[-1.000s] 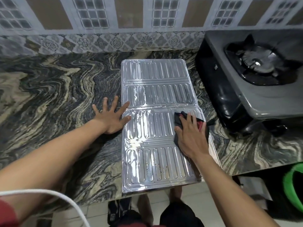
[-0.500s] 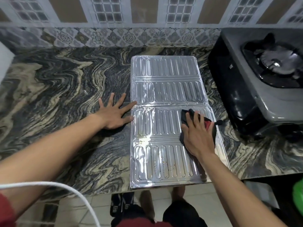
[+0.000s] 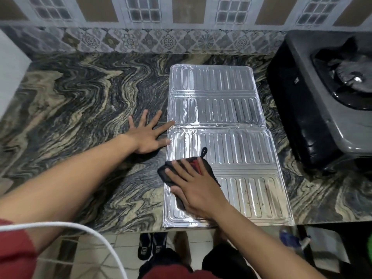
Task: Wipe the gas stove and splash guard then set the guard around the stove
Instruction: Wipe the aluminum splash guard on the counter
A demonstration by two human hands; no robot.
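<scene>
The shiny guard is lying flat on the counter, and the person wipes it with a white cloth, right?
Not quite. The head view shows the guard flat on the counter, but the cloth under the right hand is black with some red, not white.

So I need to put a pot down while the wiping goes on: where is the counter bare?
The widest bare patch of counter lies left of the splash guard, beyond the left hand, back to the tiled wall. A narrow bare strip separates guard and gas stove. The guard's near half is crowded: the right hand presses the cloth there.
</scene>
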